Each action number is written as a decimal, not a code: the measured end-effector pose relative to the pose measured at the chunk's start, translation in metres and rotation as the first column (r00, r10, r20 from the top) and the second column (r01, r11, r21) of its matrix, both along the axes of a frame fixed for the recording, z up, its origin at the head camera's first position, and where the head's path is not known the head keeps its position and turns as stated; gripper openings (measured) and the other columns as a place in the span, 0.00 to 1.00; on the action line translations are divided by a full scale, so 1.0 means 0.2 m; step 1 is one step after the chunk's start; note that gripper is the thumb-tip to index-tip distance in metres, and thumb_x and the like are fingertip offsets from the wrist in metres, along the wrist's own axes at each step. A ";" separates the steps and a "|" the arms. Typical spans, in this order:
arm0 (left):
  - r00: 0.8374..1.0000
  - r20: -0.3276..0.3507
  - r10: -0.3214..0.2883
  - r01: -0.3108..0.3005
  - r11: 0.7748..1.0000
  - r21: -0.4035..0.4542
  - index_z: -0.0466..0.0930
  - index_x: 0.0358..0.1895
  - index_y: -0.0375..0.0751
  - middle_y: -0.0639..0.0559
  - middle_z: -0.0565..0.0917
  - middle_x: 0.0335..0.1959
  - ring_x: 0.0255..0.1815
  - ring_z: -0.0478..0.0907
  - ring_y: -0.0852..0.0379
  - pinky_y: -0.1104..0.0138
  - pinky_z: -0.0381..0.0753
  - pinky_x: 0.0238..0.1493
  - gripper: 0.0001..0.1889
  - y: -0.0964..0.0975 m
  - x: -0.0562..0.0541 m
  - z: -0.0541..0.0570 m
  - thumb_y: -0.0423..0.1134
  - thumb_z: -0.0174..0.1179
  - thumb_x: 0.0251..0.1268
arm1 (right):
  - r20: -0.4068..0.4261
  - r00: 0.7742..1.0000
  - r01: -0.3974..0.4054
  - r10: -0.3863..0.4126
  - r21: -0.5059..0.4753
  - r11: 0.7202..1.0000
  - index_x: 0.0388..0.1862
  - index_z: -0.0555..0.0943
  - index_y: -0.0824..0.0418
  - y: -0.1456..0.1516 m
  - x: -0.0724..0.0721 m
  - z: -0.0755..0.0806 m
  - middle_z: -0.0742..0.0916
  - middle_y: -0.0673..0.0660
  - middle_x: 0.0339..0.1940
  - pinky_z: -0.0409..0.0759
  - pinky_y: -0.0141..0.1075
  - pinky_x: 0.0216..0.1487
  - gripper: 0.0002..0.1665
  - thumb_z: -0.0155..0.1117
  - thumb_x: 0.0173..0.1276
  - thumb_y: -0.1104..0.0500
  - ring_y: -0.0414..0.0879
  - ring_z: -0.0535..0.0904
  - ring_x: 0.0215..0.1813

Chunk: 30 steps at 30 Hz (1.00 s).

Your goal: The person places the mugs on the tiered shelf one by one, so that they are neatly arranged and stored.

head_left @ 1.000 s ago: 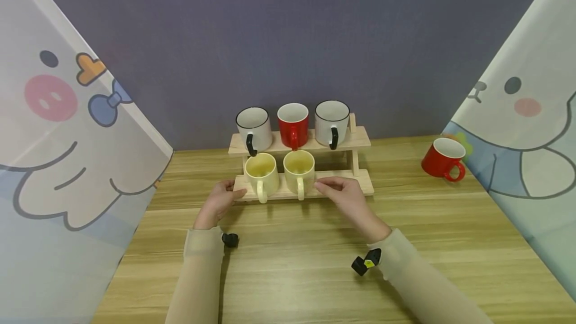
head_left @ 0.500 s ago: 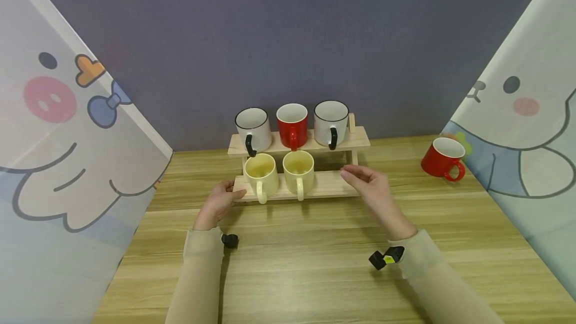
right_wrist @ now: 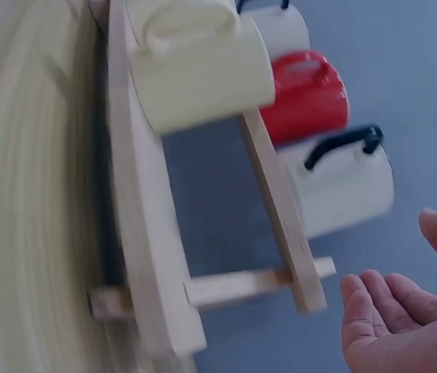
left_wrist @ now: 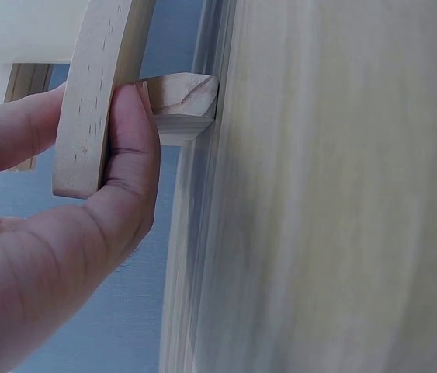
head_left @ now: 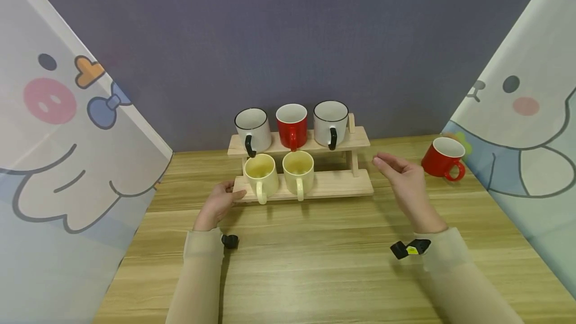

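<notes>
A two-tier wooden mug rack (head_left: 344, 184) stands near the back wall. My left hand (head_left: 218, 204) pinches the left end of its lower board between thumb and fingers, plainly seen in the left wrist view (left_wrist: 86, 140). Two yellow mugs, one left (head_left: 268, 183) and one right (head_left: 307, 180), sit on that lower board. Above them, a red mug (head_left: 283, 134) is flanked by two white mugs with black handles, left (head_left: 262, 136) and right (head_left: 321, 134). My right hand (head_left: 407, 186) hovers between the rack and another red mug (head_left: 433, 161); its thumb and fingers are apart, holding nothing.
Wood-grain table (head_left: 279, 264) lies under everything. A dark wall (head_left: 288, 39) rises behind the rack, and cartoon-printed panels stand at the left (head_left: 49, 164) and right (head_left: 531, 139). Bare board extends right of the yellow mugs.
My right hand has moved rightward from beside the right yellow mug, past the rack's end, toward the separate red mug. The left hand keeps its grip, and the mugs stay put.
</notes>
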<state>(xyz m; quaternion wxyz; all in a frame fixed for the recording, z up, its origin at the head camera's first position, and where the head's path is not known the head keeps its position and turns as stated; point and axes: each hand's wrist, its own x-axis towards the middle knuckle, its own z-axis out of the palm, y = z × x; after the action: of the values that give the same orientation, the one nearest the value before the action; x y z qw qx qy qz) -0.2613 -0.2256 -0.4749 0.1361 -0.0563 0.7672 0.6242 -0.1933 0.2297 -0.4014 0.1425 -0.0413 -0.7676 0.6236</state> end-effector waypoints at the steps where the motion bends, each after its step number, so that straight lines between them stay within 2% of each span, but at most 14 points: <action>1: 1.000 0.000 0.000 0.000 1.000 -0.001 0.54 0.72 0.16 0.33 0.73 0.54 0.47 0.77 0.50 0.62 0.80 0.50 0.34 0.00 0.00 0.00 0.31 0.61 0.74 | -0.002 1.000 0.013 -0.013 0.012 1.000 0.62 0.83 0.66 0.02 0.00 0.01 0.89 0.47 0.48 0.76 0.27 0.51 0.30 0.71 0.71 0.46 0.42 0.81 0.52; 8: 1.000 0.007 0.006 -0.006 1.000 0.004 0.53 0.73 0.16 0.32 0.72 0.56 0.48 0.76 0.49 0.63 0.80 0.51 0.35 0.01 0.00 0.01 0.31 0.61 0.75 | -0.028 0.996 0.086 -0.086 0.020 0.996 0.60 0.84 0.67 0.17 0.00 0.03 0.89 0.44 0.44 0.75 0.25 0.48 0.27 0.71 0.71 0.49 0.40 0.80 0.50; 15: 1.000 0.018 0.002 -0.002 1.000 0.017 0.51 0.74 0.17 0.32 0.71 0.56 0.50 0.75 0.48 0.58 0.78 0.56 0.36 0.01 0.01 0.01 0.32 0.61 0.75 | -0.044 0.985 0.169 -0.167 0.065 0.983 0.58 0.84 0.68 0.32 0.00 0.03 0.88 0.39 0.40 0.74 0.23 0.43 0.27 0.73 0.69 0.50 0.36 0.79 0.47; 18: 1.000 0.018 0.001 -0.001 1.000 0.019 0.52 0.74 0.17 0.33 0.71 0.56 0.50 0.75 0.48 0.58 0.78 0.56 0.35 0.00 0.01 0.01 0.32 0.61 0.75 | -0.053 0.981 0.188 -0.186 0.040 0.981 0.58 0.84 0.69 0.39 -0.01 0.03 0.88 0.40 0.39 0.75 0.21 0.42 0.26 0.73 0.69 0.52 0.35 0.80 0.46; 22: 1.000 0.019 0.004 -0.004 1.000 0.020 0.52 0.74 0.17 0.33 0.72 0.56 0.49 0.76 0.48 0.58 0.79 0.55 0.34 -0.01 0.02 0.01 0.31 0.60 0.75 | -0.008 0.978 0.207 -0.207 0.033 0.978 0.62 0.82 0.68 0.49 -0.01 0.01 0.87 0.38 0.40 0.76 0.20 0.41 0.29 0.72 0.70 0.51 0.34 0.78 0.48; 25: 1.000 0.020 0.006 -0.007 1.000 0.025 0.53 0.74 0.18 0.33 0.72 0.56 0.49 0.76 0.48 0.59 0.79 0.55 0.34 0.00 0.02 0.01 0.31 0.60 0.75 | 0.042 0.969 0.240 -0.243 0.052 0.969 0.66 0.80 0.64 0.58 -0.01 0.02 0.85 0.35 0.41 0.78 0.22 0.36 0.32 0.71 0.70 0.48 0.34 0.77 0.47; 30: 1.000 0.018 0.002 -0.003 1.000 0.031 0.52 0.74 0.18 0.33 0.72 0.57 0.50 0.76 0.47 0.60 0.79 0.54 0.35 0.00 0.01 0.01 0.31 0.61 0.75 | 0.040 0.951 0.302 -0.305 0.066 0.951 0.67 0.78 0.68 0.71 -0.04 0.04 0.84 0.33 0.39 0.77 0.21 0.37 0.34 0.71 0.70 0.48 0.33 0.78 0.44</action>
<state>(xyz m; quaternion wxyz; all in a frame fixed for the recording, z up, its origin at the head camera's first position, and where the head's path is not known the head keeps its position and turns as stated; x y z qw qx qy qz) -0.2588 -0.2252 -0.4738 0.1430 -0.0606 0.7560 0.6359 -0.2014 0.3719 -0.3931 0.2187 -0.1701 -0.7735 0.5700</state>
